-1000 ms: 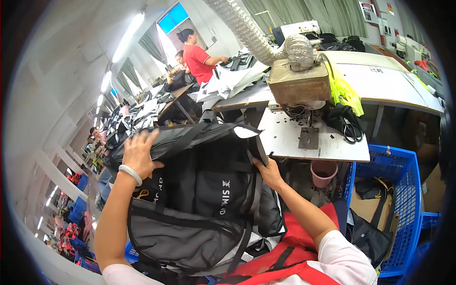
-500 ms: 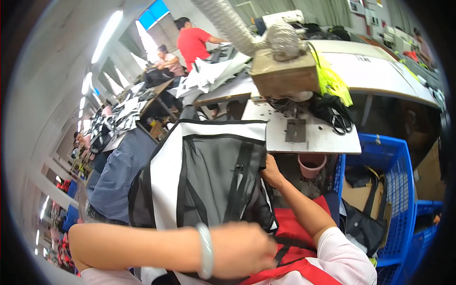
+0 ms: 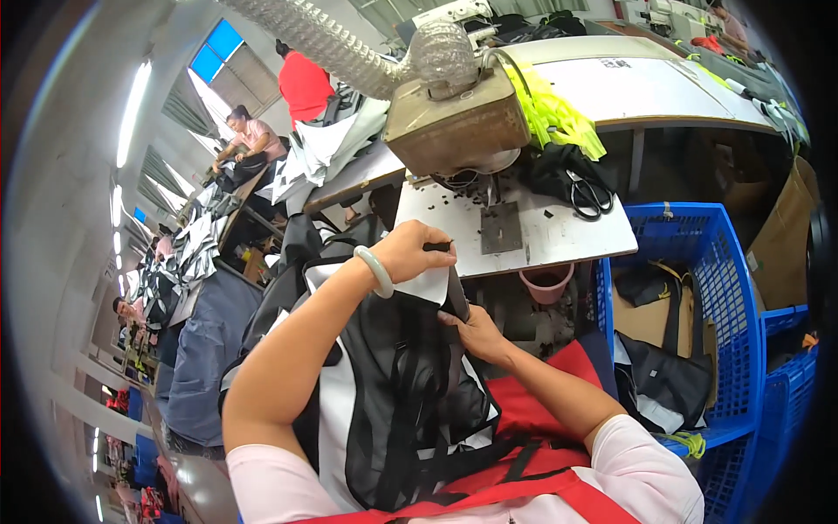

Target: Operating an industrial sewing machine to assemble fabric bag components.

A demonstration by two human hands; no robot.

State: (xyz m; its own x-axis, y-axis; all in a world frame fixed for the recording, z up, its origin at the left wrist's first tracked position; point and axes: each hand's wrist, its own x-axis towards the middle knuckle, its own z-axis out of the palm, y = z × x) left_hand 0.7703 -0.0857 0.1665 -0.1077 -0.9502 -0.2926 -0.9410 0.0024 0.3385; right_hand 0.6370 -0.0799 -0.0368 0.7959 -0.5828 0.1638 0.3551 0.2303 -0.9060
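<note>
A dark grey and white fabric bag piece (image 3: 371, 375) with black bound edges lies over my lap, its upper corner raised in front of the white machine table (image 3: 572, 240). My left hand (image 3: 406, 256), with a pale bangle at the wrist, is closed in a pinch on a black edge of that corner. Just below and to the right, my right hand (image 3: 476, 334) grips the side edge of the same piece between thumb and fingers. Both hands are near the table's front edge, short of the metal plate (image 3: 500, 227). The lower folds are partly hidden by my left forearm.
Over the plate hangs a brown box-shaped machine head (image 3: 458, 118) with a silvery duct (image 3: 305, 39). Scissors (image 3: 589, 196) lie on black cloth at right. A pink bin (image 3: 548, 284) stands below; a blue crate (image 3: 738, 306) holds fabric pieces. Two people work at far left.
My left hand has risen from low in front of me to the piece's upper corner and pinched it. The corner has folded in, and the view has shifted right.
</note>
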